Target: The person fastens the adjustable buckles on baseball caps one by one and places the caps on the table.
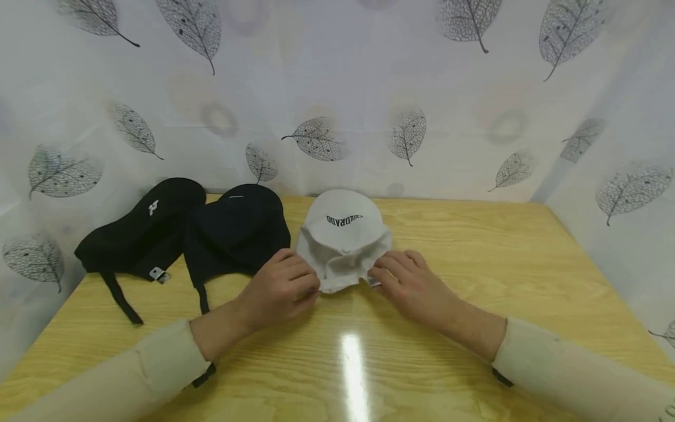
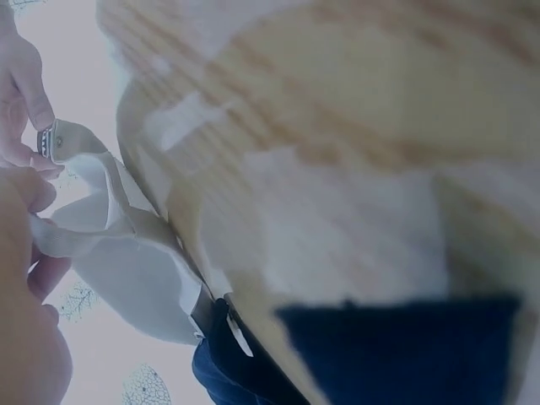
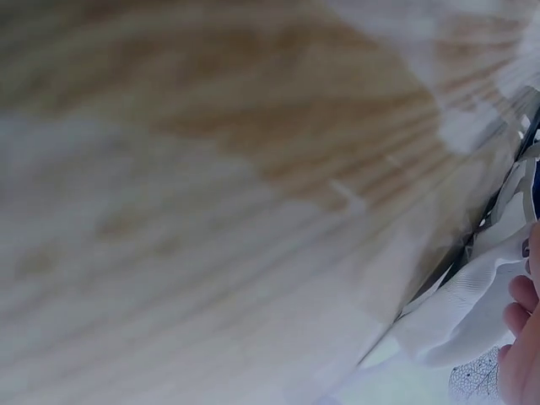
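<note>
A light grey cap [image 1: 345, 225] with dark lettering lies on the table between the two hands, its near edge slightly raised. The left hand [image 1: 282, 288] pinches the cap's near left edge, thumb against curled fingers. At the near right edge the right hand [image 1: 408, 286] grips the cloth beside a small pale tag or buckle. In the left wrist view the cap [image 2: 135, 278] hangs from the left hand [image 2: 29, 287], with the other hand at its far end. The right wrist view shows part of the cap [image 3: 472, 304] beside the right hand's fingers [image 3: 521, 304].
Two dark caps lie left of the grey one: a navy cap [image 1: 237, 228] close beside it and a black cap [image 1: 142, 234] farther left, both with straps hanging toward the front. The wooden table [image 1: 474, 246] meets a leaf-patterned curtain [image 1: 358, 88] behind.
</note>
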`<state>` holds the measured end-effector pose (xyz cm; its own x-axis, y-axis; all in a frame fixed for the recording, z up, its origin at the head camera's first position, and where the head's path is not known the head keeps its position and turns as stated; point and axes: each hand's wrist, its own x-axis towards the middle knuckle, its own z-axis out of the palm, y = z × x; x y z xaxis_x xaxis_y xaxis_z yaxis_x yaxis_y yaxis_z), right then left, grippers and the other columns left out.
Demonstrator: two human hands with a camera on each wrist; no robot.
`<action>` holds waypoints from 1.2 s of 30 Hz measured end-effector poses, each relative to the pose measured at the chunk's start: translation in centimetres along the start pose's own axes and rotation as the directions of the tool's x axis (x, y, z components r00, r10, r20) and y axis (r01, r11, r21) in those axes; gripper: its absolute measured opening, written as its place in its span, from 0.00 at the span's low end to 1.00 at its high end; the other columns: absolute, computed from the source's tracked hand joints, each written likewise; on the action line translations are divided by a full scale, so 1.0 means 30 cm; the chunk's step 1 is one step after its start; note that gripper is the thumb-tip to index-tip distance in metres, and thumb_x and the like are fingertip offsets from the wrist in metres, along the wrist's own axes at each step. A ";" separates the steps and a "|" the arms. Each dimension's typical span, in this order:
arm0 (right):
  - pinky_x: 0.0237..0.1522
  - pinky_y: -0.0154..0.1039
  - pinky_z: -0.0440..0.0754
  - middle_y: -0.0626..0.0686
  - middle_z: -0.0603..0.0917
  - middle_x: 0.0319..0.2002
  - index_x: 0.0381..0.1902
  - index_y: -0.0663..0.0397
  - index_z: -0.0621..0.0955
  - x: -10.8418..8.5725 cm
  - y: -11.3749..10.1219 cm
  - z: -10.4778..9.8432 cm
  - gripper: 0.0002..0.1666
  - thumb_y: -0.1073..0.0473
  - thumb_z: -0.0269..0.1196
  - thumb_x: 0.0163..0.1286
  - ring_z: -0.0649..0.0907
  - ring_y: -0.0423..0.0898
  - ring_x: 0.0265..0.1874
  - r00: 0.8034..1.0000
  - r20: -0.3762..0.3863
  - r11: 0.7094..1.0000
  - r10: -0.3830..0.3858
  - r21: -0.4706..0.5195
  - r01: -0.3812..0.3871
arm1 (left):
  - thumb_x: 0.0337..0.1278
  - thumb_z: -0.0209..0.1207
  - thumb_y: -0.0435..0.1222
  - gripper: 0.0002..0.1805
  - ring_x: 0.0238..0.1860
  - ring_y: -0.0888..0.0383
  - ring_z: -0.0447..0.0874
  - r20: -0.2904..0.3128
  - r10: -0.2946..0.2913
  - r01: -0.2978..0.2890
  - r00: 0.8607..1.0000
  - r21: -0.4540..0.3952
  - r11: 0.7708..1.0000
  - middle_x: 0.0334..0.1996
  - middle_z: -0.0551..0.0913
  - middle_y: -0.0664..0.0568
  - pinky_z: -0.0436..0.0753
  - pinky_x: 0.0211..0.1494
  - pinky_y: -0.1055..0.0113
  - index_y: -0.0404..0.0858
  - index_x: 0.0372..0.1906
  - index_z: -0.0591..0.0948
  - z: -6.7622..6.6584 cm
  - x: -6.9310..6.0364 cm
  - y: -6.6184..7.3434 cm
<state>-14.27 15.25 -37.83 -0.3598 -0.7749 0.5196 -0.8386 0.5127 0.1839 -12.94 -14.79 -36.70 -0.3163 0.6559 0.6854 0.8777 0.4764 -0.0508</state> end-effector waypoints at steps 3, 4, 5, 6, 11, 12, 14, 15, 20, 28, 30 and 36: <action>0.49 0.48 0.75 0.50 0.83 0.47 0.49 0.53 0.81 0.003 -0.007 0.003 0.19 0.54 0.68 0.62 0.79 0.50 0.51 1.000 -0.008 1.000 -0.006 0.002 0.006 | 0.46 0.72 0.33 0.07 0.34 0.57 0.82 -0.004 0.002 -0.002 1.000 0.003 1.000 0.28 0.84 0.56 0.78 0.47 0.60 0.43 0.26 0.83 0.004 0.001 0.000; 0.48 0.48 0.74 0.50 0.83 0.47 0.49 0.53 0.81 0.004 -0.009 0.004 0.19 0.54 0.68 0.62 0.79 0.50 0.51 1.000 -0.009 1.000 -0.005 0.003 0.005 | 0.46 0.72 0.33 0.07 0.34 0.57 0.82 -0.003 0.002 -0.002 1.000 0.004 1.000 0.28 0.84 0.56 0.78 0.47 0.60 0.43 0.26 0.83 0.004 0.001 -0.001; 0.48 0.48 0.74 0.50 0.83 0.47 0.49 0.54 0.81 0.006 -0.010 0.004 0.19 0.55 0.68 0.62 0.79 0.50 0.51 1.000 -0.011 1.000 -0.004 0.002 0.004 | 0.46 0.72 0.34 0.07 0.34 0.57 0.82 -0.002 0.002 -0.002 1.000 0.007 1.000 0.28 0.84 0.56 0.78 0.47 0.60 0.43 0.26 0.83 0.005 0.001 -0.001; 0.49 0.49 0.74 0.50 0.83 0.47 0.49 0.53 0.81 0.009 -0.010 0.003 0.19 0.54 0.68 0.62 0.79 0.50 0.51 1.000 -0.009 1.000 0.002 0.006 -0.002 | 0.47 0.72 0.34 0.07 0.35 0.57 0.82 -0.002 0.003 -0.003 1.000 0.011 1.000 0.28 0.84 0.56 0.78 0.47 0.60 0.43 0.26 0.83 0.006 0.002 -0.001; 0.51 0.50 0.73 0.49 0.83 0.48 0.49 0.53 0.81 0.022 -0.007 -0.002 0.17 0.52 0.66 0.65 0.79 0.50 0.52 0.998 0.000 0.998 0.055 0.021 -0.055 | 0.47 0.72 0.35 0.06 0.35 0.56 0.83 0.004 0.013 -0.013 1.000 0.024 1.000 0.28 0.85 0.56 0.78 0.47 0.60 0.43 0.26 0.84 0.009 0.001 -0.001; 0.51 0.51 0.73 0.49 0.83 0.48 0.49 0.53 0.82 0.024 -0.005 -0.003 0.17 0.52 0.66 0.65 0.79 0.50 0.53 0.998 -0.002 0.998 0.061 0.014 -0.061 | 0.47 0.72 0.35 0.06 0.35 0.56 0.83 0.005 0.016 -0.016 1.000 0.027 1.000 0.29 0.85 0.56 0.78 0.47 0.60 0.43 0.27 0.84 0.010 0.002 -0.002; 0.51 0.51 0.73 0.49 0.83 0.47 0.49 0.52 0.82 0.026 -0.001 -0.002 0.17 0.51 0.65 0.66 0.80 0.50 0.52 0.998 -0.007 0.998 0.059 -0.007 -0.059 | 0.47 0.72 0.35 0.06 0.36 0.56 0.83 0.002 0.019 -0.019 1.000 0.030 0.999 0.29 0.85 0.56 0.79 0.47 0.60 0.43 0.27 0.84 0.012 0.005 -0.004; 0.51 0.51 0.73 0.49 0.83 0.47 0.49 0.52 0.82 0.027 0.000 -0.001 0.17 0.51 0.65 0.66 0.80 0.50 0.52 0.999 -0.010 0.998 0.052 -0.017 -0.053 | 0.47 0.72 0.35 0.06 0.36 0.56 0.83 0.001 0.022 -0.022 1.000 0.033 0.999 0.29 0.85 0.55 0.79 0.47 0.60 0.43 0.27 0.84 0.013 0.007 -0.006; 0.50 0.51 0.73 0.49 0.82 0.46 0.48 0.52 0.81 0.026 0.001 0.010 0.16 0.52 0.66 0.65 0.80 0.50 0.52 1.000 -0.016 0.999 0.012 -0.044 -0.013 | 0.46 0.72 0.35 0.06 0.35 0.56 0.83 -0.001 0.052 -0.052 0.999 0.034 0.998 0.29 0.86 0.55 0.79 0.46 0.60 0.42 0.27 0.84 0.025 0.017 -0.009; 0.49 0.51 0.71 0.49 0.82 0.47 0.48 0.52 0.81 0.020 -0.006 0.010 0.16 0.52 0.64 0.66 0.79 0.50 0.52 1.000 -0.002 0.999 0.027 -0.046 -0.027 | 0.47 0.71 0.34 0.06 0.33 0.58 0.81 0.008 0.066 -0.066 0.998 0.034 0.997 0.26 0.84 0.57 0.78 0.46 0.61 0.42 0.25 0.83 0.030 0.025 0.001; 0.49 0.51 0.71 0.49 0.82 0.47 0.48 0.52 0.81 0.018 -0.007 0.008 0.16 0.51 0.63 0.67 0.79 0.50 0.52 1.000 -0.003 0.999 0.029 -0.040 -0.029 | 0.48 0.71 0.34 0.06 0.33 0.58 0.81 0.009 0.062 -0.062 0.998 0.033 0.998 0.26 0.84 0.57 0.78 0.46 0.61 0.42 0.25 0.83 0.032 0.025 0.002; 0.50 0.51 0.72 0.49 0.83 0.48 0.49 0.52 0.81 0.021 -0.003 0.012 0.16 0.50 0.59 0.70 0.79 0.50 0.53 1.000 -0.018 0.999 0.025 -0.031 -0.025 | 0.48 0.71 0.35 0.06 0.33 0.58 0.81 0.009 0.056 -0.056 0.998 0.040 0.998 0.26 0.84 0.56 0.78 0.45 0.62 0.42 0.26 0.83 0.032 0.026 0.000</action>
<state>-14.57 14.57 -37.83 -0.3731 -0.7552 0.5389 -0.8161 0.5435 0.1966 -13.52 -13.71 -36.85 -0.2703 0.6868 0.6747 0.8791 0.4619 -0.1179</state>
